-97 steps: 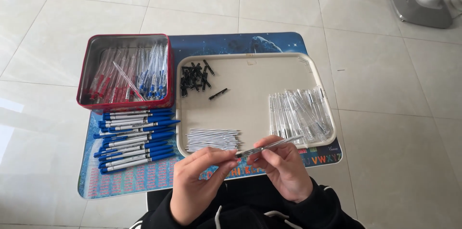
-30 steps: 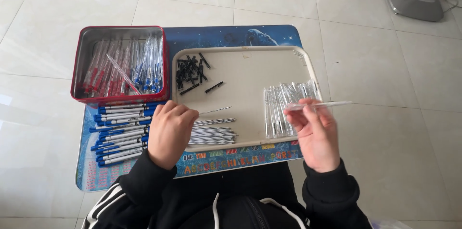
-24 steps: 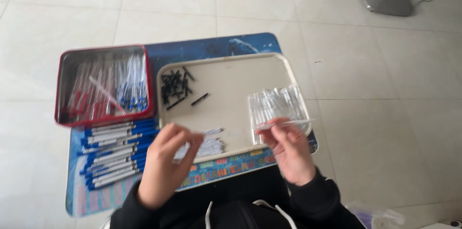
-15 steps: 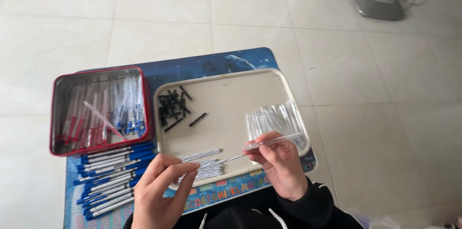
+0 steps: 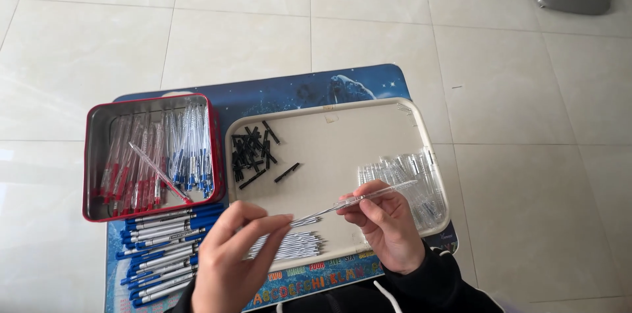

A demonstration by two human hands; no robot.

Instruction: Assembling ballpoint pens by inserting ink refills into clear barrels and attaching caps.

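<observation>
- Pinched in the right hand (image 5: 388, 224), a clear pen barrel (image 5: 375, 194) lies slanted above the beige tray (image 5: 342, 135).
- Left hand (image 5: 230, 257) pinches a thin refill (image 5: 306, 221) at the barrel's lower end.
- Red tin (image 5: 89, 155) sits left; blue pens (image 5: 158, 247) below it.

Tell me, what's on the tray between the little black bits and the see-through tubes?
Nothing. In the head view, the tray is bare between the black bits and the clear tubes.
</observation>
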